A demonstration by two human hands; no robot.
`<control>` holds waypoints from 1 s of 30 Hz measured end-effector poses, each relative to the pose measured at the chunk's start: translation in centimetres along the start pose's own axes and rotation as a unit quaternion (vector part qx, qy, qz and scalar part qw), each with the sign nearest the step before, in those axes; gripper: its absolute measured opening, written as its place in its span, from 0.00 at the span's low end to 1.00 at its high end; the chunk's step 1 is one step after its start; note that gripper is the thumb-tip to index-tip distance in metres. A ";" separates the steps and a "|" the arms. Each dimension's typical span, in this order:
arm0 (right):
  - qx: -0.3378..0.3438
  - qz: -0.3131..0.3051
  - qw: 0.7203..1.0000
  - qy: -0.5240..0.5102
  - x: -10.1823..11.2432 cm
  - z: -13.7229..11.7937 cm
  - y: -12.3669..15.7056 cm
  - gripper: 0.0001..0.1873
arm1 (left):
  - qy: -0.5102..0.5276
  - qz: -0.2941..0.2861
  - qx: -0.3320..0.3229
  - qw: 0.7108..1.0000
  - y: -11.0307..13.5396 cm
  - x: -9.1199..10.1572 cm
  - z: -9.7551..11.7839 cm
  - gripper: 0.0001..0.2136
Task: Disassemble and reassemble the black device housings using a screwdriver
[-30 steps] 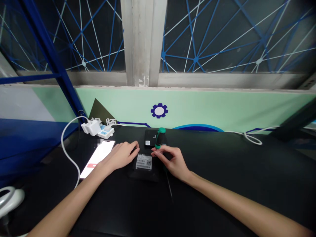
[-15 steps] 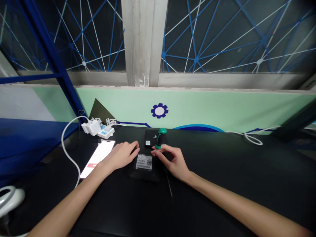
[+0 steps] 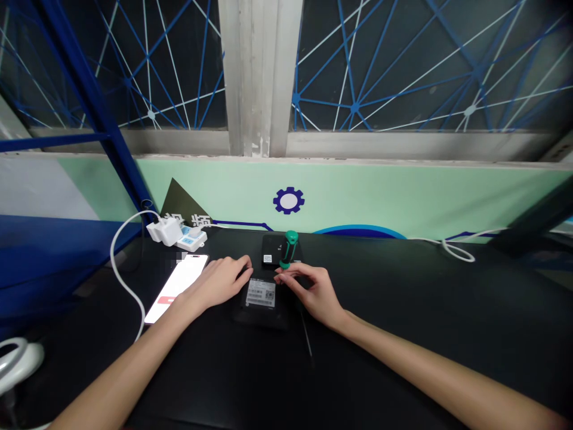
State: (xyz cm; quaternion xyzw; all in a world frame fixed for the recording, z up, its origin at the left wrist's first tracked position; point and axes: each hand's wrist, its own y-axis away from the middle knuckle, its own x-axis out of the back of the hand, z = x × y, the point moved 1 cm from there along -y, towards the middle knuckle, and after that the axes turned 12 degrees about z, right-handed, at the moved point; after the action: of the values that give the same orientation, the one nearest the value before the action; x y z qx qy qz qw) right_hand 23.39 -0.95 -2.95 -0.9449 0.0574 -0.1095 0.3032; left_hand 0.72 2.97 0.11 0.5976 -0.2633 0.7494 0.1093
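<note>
A flat black device [image 3: 242, 316] with a white printed label [image 3: 261, 294] lies in front of me, label side up. At its upper left corner rests my left hand [image 3: 224, 279], thumb on the edge and fingers bent, steadying it. A screwdriver [image 3: 289, 248] with a green and black handle stands almost upright over the device's far right corner. My right hand [image 3: 317, 292] pinches it just below the handle, between thumb and fingers. The screwdriver's tip is hidden by the fingertips. A thin metal rod [image 3: 307, 337] pokes out from beneath my right hand; its other end is hidden.
Behind the screwdriver lies another black device [image 3: 269, 248] with a small white code sticker. A lit phone [image 3: 179, 286] lies beside my left forearm. White chargers [image 3: 165, 231] sit in a power strip [image 3: 192, 239], with a white cable [image 3: 117, 269] looping forward. The wall stands at the table's back edge.
The screwdriver's handle has tipped slightly to the left and turned a little. Both hands keep nearly the same places, and the labelled device stays put.
</note>
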 end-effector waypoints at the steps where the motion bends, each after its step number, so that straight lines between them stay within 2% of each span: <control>1: -0.002 0.002 1.000 0.000 0.0 0.0 0.0 0.09 | 0.000 -0.001 0.000 1.000 0.0 0.0 0.0 0.17; 12: -0.002 0.030 1.000 0.001 -0.1 0.2 0.0 0.12 | -0.006 -0.006 -0.001 1.000 0.0 0.4 0.2 0.14; 21: 0.011 0.070 0.997 -0.018 0.0 -0.1 0.2 0.09 | -0.009 -0.008 -0.002 1.000 0.0 0.0 -0.1 0.15; 25: -0.012 0.078 0.995 -0.065 0.2 -0.1 0.4 0.06 | -0.008 -0.007 -0.001 1.000 0.0 -0.1 -0.1 0.15; 30: -0.061 0.096 0.984 -0.136 0.4 0.0 0.5 0.14 | 0.005 -0.005 0.002 1.000 0.1 0.1 -0.1 0.15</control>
State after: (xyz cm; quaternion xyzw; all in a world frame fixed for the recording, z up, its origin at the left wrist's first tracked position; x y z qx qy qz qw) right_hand 23.76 -1.45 -3.16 -0.9579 0.1126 0.0532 0.2587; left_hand 0.57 2.95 0.20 0.5956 -0.2584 0.7522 0.1125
